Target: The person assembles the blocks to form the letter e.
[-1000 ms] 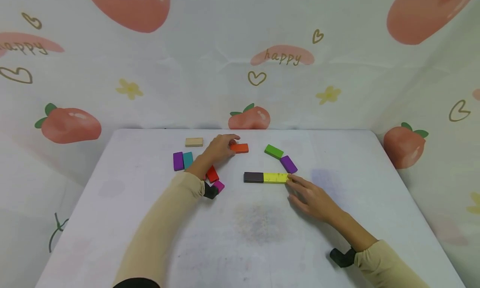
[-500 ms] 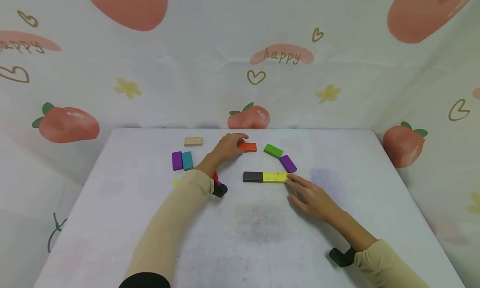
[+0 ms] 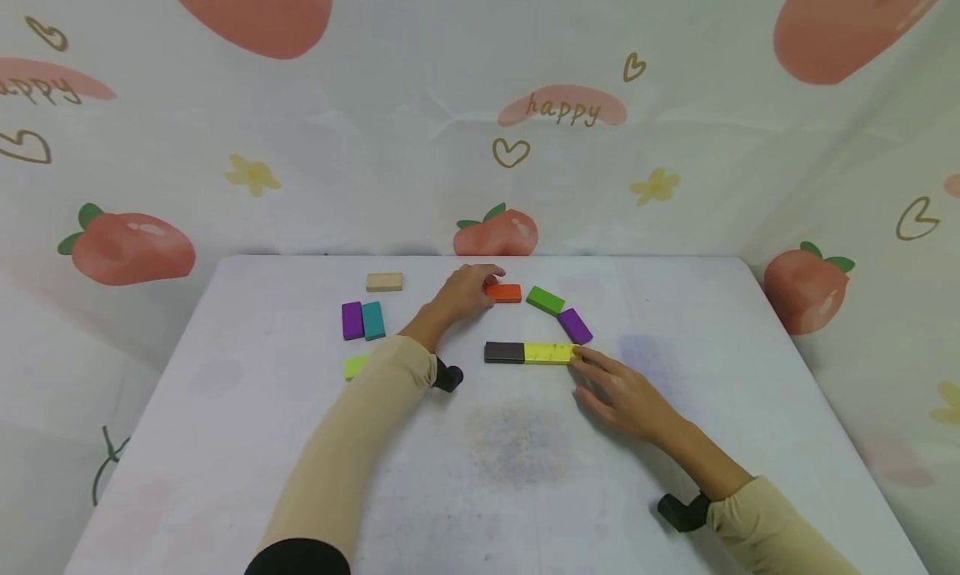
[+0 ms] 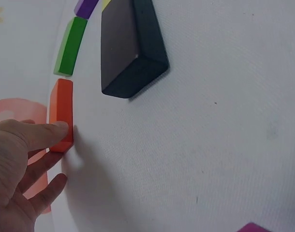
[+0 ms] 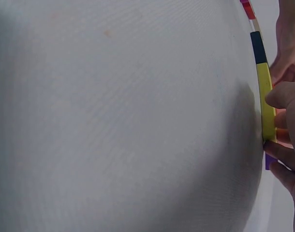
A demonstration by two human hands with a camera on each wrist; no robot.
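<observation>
At the table's back, the left hand [image 3: 465, 293] pinches the left end of an orange block [image 3: 507, 293]; in the left wrist view the thumb lies on the orange block [image 4: 62, 104]. Right of it, with a small gap, lies a green block [image 3: 545, 300], then a slanted purple block [image 3: 575, 326]. Nearer the front, a black block [image 3: 504, 352] and a yellow block [image 3: 547, 354] lie end to end. The right hand [image 3: 626, 396], fingers loosely bent, touches the yellow block's right end; the right wrist view shows its fingers along the yellow block [image 5: 265, 96].
On the left of the table [image 3: 525, 508] lie a beige block [image 3: 384, 282], a purple block [image 3: 352, 321] beside a teal block [image 3: 372, 320], and a lime block [image 3: 356, 367] partly under the left sleeve. In the left wrist view a magenta block [image 4: 254, 227] shows at the bottom edge.
My left hand has slid the orange block to the right, closer to the green block. The left sleeve now covers the red and magenta blocks and uncovers the lime one. The right hand stays put.
</observation>
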